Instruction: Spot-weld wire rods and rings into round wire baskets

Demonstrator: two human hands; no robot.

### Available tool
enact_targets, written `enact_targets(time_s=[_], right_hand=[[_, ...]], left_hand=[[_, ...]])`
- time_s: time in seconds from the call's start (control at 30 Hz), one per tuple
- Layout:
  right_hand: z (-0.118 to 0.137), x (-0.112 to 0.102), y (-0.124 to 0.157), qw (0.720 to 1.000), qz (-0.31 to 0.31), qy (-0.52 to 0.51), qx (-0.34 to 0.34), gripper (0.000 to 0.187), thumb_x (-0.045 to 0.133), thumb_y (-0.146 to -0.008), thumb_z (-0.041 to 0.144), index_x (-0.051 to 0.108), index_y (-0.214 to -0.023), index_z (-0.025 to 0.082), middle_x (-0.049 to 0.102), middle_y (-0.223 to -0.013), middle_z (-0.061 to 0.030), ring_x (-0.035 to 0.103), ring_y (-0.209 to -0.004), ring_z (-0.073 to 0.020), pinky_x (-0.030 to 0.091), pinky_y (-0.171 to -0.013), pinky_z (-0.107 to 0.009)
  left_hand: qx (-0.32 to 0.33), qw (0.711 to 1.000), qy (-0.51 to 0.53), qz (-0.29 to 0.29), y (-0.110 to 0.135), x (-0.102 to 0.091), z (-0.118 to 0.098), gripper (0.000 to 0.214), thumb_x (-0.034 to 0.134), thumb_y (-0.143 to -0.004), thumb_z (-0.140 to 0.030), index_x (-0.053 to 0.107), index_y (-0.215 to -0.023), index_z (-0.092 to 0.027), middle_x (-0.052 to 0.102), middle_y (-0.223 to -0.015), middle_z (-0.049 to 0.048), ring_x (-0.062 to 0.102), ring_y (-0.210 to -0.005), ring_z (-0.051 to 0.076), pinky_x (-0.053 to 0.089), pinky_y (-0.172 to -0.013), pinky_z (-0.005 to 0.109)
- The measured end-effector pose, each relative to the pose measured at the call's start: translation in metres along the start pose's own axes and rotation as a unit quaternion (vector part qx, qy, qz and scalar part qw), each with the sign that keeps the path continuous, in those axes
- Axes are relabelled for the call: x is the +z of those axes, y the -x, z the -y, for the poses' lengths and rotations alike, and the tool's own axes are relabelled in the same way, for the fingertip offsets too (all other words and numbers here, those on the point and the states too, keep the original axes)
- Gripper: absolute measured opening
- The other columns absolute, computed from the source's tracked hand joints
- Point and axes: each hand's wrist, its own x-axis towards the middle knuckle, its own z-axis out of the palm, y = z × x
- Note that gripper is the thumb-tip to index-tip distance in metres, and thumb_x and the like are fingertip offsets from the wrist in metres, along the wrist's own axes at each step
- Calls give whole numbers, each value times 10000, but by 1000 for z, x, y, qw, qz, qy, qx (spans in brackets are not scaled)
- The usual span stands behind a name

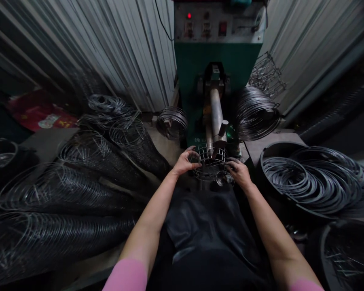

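Note:
A small round wire basket point(204, 174) sits at the front of a green machine, right under its thick metal arm point(216, 109). The tip of a metal rod point(210, 146) reaches down to the basket's wires. My left hand point(186, 161) grips the basket's left side, thumb and fingers curled round the rim. On the opposite side, my right hand point(239, 171) has its fingers closed on the wire; its fingertips are dark and partly hard to see. A small shiny round metal piece point(223, 178) shows by the basket's near right edge.
Long nested stacks of wire baskets point(63, 238) lie to the left. Wire ring bundles hang left point(172, 123) and right point(256, 115) of the machine. A black tub point(265, 155) of wire rings stands right, with another dark bin point(323, 250) nearer. A control panel point(242, 34) shows a red light.

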Motion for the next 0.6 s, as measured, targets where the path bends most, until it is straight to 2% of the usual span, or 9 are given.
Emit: enact_targets(time_s=[0.3,0.43,0.5,0.6], right_hand=[[1,8,1,1000,-5,-12,25,182,531,-821,316,684,-801,220,661,-1025,-59,643,-861,-183,508,-733,-291],[7,6,-2,998,-9,-38,41,167,553,-801,322,685,-772,223,665,-1003,-61,634,-884,-187,494,-759,-297],[8,2,0,995,-25,-71,62,170,579,-779,355,684,-793,223,671,-976,-62,630,-877,-193,488,-771,-313],[0,-4,19,976,-100,-125,150,305,608,-738,435,658,-927,200,674,-929,-75,624,-842,-203,486,-761,-339]], left_hand=[[-5,1000,-13,2,-1,-2,-4,352,796,-512,-274,643,-804,-149,421,-1340,134,381,-1269,278,292,-1054,402],[-22,999,1,24,-4,-3,-8,353,798,-510,-297,642,-791,-151,445,-1316,135,341,-1295,285,307,-1045,407],[-20,999,-1,31,-4,-4,-9,359,799,-518,-321,640,-793,-154,457,-1307,137,310,-1313,289,299,-1050,416],[0,1000,-18,23,1,-5,-4,469,811,-512,-342,632,-903,-155,413,-1353,138,299,-1318,297,274,-1070,426]])
